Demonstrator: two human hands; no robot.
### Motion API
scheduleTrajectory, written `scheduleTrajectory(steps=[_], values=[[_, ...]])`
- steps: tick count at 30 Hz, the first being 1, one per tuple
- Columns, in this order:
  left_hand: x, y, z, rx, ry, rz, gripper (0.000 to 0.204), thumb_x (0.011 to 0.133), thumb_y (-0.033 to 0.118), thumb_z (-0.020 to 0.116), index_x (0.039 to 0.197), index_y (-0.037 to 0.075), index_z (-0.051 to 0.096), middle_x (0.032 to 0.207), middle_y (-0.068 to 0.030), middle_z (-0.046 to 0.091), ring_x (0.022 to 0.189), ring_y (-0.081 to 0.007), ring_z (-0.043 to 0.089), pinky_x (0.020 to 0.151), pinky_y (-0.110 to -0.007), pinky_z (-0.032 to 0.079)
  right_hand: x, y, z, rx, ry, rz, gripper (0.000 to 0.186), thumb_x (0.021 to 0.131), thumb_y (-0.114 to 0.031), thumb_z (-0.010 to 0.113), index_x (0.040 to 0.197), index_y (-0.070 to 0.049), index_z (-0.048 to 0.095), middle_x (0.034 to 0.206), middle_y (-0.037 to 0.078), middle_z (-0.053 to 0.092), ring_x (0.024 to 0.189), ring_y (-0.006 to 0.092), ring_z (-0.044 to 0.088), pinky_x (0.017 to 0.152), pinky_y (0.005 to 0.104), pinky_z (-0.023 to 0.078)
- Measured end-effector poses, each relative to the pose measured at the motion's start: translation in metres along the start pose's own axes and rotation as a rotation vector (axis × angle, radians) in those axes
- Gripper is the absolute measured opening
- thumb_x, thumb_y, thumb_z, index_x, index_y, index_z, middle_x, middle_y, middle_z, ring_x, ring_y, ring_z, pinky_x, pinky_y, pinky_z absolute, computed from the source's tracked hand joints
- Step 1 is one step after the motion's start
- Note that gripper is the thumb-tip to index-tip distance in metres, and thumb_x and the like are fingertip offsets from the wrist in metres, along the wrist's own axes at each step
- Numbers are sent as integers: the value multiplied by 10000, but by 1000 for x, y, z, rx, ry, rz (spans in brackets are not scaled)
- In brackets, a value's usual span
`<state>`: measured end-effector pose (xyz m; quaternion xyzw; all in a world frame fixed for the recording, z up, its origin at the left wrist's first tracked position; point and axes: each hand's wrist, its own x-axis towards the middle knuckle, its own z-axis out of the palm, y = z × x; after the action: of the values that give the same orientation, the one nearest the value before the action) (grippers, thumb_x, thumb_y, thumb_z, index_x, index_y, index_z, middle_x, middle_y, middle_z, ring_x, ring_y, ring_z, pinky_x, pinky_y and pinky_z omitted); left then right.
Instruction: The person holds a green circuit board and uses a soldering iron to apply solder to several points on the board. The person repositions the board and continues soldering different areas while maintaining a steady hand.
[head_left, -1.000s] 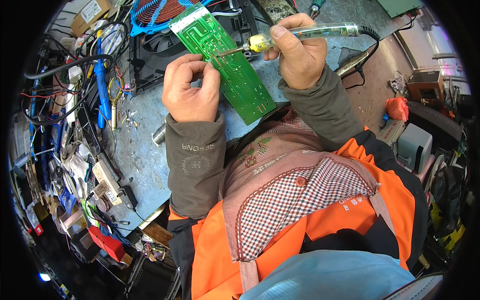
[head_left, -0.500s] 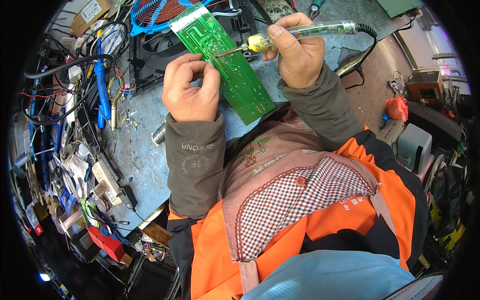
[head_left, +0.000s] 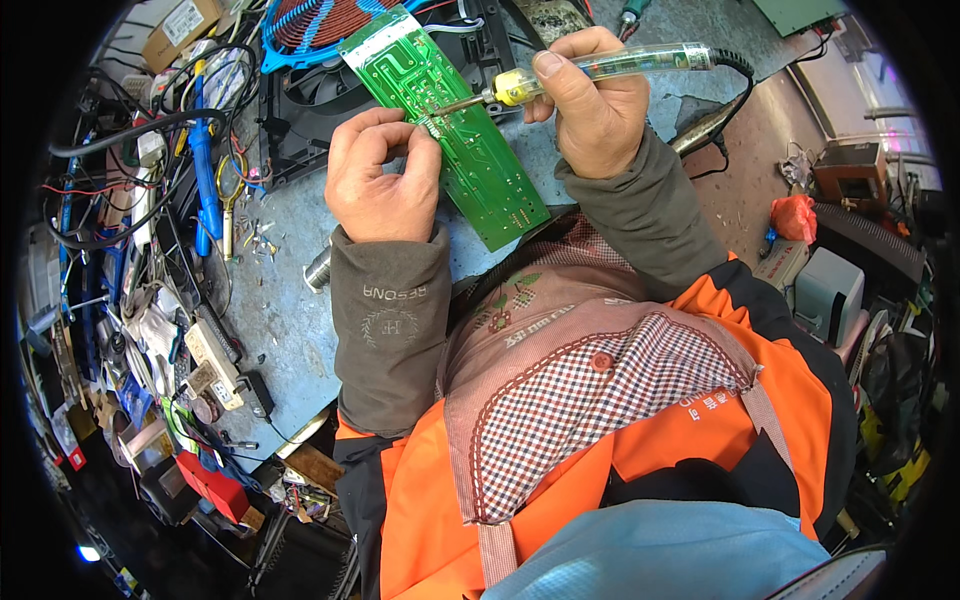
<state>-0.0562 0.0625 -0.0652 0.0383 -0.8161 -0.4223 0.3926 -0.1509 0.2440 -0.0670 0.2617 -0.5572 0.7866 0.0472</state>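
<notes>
A long green circuit board [head_left: 485, 180] lies slanted in front of me, its solder side facing up. My right hand [head_left: 600, 105] is closed around a soldering iron [head_left: 640, 62] with a clear handle and a yellow collar. The iron's metal tip points left and meets the board around its middle, at a row of solder points. Beside that spot, my left hand [head_left: 385, 178] is closed, thumb and forefinger pinched at the board's left edge. Its other fingers curl inward, and anything small between the fingertips is hidden.
Behind the board sit a black fan frame [head_left: 312, 112] and a copper coil on a blue holder [head_left: 325, 35]. A solder spool [head_left: 318, 270] stands by my left sleeve. Tools, cables and a power strip [head_left: 212, 362] crowd the left. The iron's black cord [head_left: 742, 95] hangs at right.
Both hands and the iron stay almost in place. The row of solder points near my left fingertips looks brighter now.
</notes>
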Motion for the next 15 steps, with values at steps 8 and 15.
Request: scheduleTrajectory(steps=[8, 15], values=[[-1, -2, 0, 6, -1, 3, 85, 806, -70, 772, 861, -25, 726, 1010, -130, 719, 748, -151, 695, 686, -289, 592, 1, 4, -3, 35, -14, -13, 200, 1001, -185, 740, 1027, -15, 638, 793, 45, 699, 624, 69, 646, 553, 225, 527], [0, 0, 0, -1, -2, -2, 84, 805, -71, 772, 857, -25, 725, 1013, -132, 718, 751, -152, 695, 688, -288, 592, 0, 4, -5, 98, 11, -16, 189, 998, -167, 737, 1022, -12, 631, 790, 52, 703, 624, 77, 646, 554, 227, 513]])
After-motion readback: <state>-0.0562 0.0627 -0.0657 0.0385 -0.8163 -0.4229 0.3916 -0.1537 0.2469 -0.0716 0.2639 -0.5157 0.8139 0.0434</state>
